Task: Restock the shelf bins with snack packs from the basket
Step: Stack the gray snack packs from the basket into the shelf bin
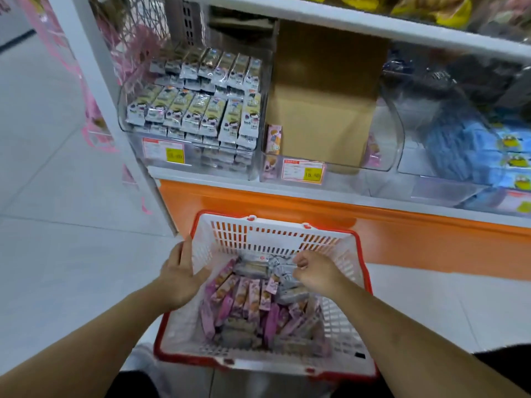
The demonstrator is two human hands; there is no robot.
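Note:
A white basket [275, 234] with a red rim stands on the floor below the shelf, holding several pink snack packs [247, 297] and grey ones [290, 288]. My left hand [179, 278] rests on the basket's left wall, fingers fairly straight. My right hand [314, 271] is inside the basket, its fingers curled and pinching a grey pack near the far side. On the shelf, the clear left bin [126, 126] is packed with rows of grey-and-yellow packs [198, 110]. The middle bin [385, 145] holds a cardboard box [321, 122] and a few pink packs [273, 139].
A third clear bin [448, 185] at the right holds blue packs [488, 156]. Price tags [163, 152] hang on the bin fronts. An orange base panel [402, 234] runs under the shelf. A pink rack [94, 119] stands left of the shelf post, with pale floor tiles around.

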